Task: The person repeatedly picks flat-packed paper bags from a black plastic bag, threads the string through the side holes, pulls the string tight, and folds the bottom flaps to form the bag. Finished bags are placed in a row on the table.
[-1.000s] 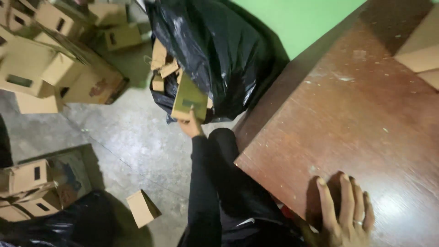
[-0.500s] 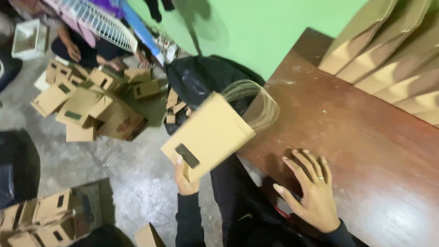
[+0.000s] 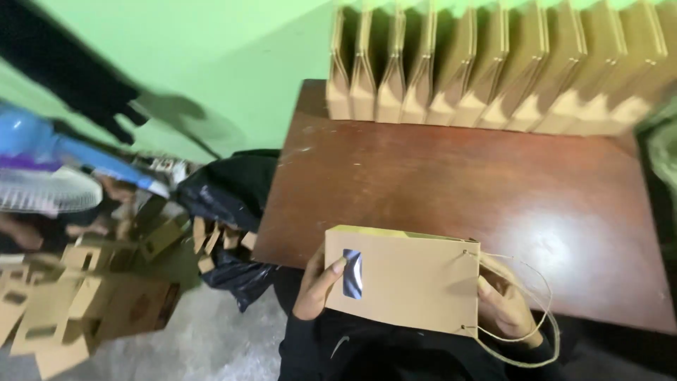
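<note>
1. we now hold the flat brown paper bag [image 3: 405,286] level in front of us, over the near edge of the wooden table [image 3: 451,183]; half a second ago it hung tilted from our left hand alone, lifted up from the floor side.

2. our left hand [image 3: 317,282] grips the bag's left end, thumb curled over the top face close to the small dark window patch [image 3: 352,273], the other fingers hidden beneath it.

3. our right hand [image 3: 504,307], which lay flat and spread on the table a moment ago, has come off the wood and closed on the bag's right end, by the eyelets where the twine handles [image 3: 525,310] loop out; its fingers are bent around the edge, though how tightly we cannot tell.

4. the view has swung too: the black plastic sack [image 3: 226,204] with loose bags in it now sits off to our left, and the row of finished bags [image 3: 493,63] standing upright against the green wall [image 3: 211,63] fills the far side of the table.

5. we judge from this that one bag has been picked out of the sack and brought up to the table with both hands on it, well apart from the standing row.

6. more flat bags [image 3: 77,303] lie heaped on the floor at left.
</note>
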